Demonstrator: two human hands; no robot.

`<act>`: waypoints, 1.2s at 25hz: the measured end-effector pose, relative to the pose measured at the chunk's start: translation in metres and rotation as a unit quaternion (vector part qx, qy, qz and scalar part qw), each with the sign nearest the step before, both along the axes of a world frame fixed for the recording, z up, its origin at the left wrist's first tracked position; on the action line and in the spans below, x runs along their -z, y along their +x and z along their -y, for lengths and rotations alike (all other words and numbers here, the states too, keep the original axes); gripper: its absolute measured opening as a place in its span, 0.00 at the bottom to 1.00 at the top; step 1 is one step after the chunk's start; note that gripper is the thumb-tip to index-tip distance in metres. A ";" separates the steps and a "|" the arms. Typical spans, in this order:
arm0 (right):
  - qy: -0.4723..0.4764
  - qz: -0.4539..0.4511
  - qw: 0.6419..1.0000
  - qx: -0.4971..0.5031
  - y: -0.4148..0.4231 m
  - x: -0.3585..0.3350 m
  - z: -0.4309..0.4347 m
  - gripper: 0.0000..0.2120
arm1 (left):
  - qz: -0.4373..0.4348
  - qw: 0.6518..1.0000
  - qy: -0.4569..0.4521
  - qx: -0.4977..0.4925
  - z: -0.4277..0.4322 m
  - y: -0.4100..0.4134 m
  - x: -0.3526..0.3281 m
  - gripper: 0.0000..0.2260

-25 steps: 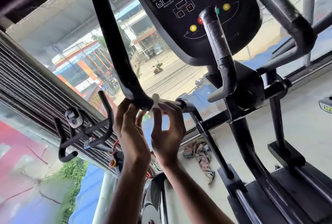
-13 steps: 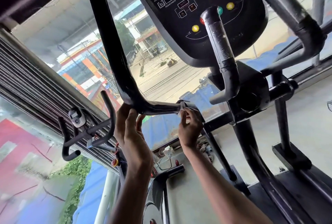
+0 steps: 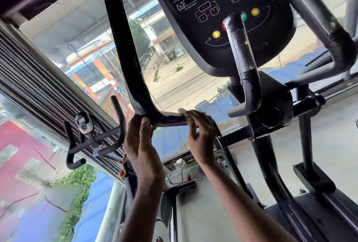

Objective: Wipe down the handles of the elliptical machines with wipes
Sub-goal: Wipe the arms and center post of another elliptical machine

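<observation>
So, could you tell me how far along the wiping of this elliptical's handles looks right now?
Early to midway, I'd judge. Done, apparently: the upright part of the left handle looks glossy. In hand: the left hand grips its bend while the right hand holds a white wipe around its lower horizontal stretch. Left: the centre grip looks dusty and smeared, and the right handle looks scuffed and dull.

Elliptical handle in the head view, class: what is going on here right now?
A person is wiping the elliptical's long black handle. The left hand grips the handle at its bend, while the right hand holds a white wipe over its lower horizontal stretch, just right of that bend. The console and the short grip in front of it are not being touched.
</observation>
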State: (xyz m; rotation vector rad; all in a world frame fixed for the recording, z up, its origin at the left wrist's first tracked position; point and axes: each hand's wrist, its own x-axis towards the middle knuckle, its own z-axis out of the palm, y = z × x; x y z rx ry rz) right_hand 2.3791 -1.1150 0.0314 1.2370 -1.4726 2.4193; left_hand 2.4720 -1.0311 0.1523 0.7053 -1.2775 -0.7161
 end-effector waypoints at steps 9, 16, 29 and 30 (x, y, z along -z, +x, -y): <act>-0.006 -0.035 0.999 -0.041 0.000 -0.010 -0.012 0.11 | 0.003 0.999 0.002 -0.038 -0.002 -0.006 0.001 0.11; 0.054 -0.095 0.993 -0.045 -0.027 -0.013 0.000 0.08 | 0.021 0.999 -0.005 -0.031 -0.007 -0.009 -0.002 0.08; 0.123 -0.077 0.989 -0.027 -0.035 0.037 0.021 0.15 | 0.005 0.998 -0.003 -0.064 -0.007 -0.016 0.001 0.12; 0.110 -0.093 0.989 -0.037 -0.036 0.038 0.023 0.15 | 0.003 0.998 -0.001 -0.065 -0.004 -0.015 0.003 0.11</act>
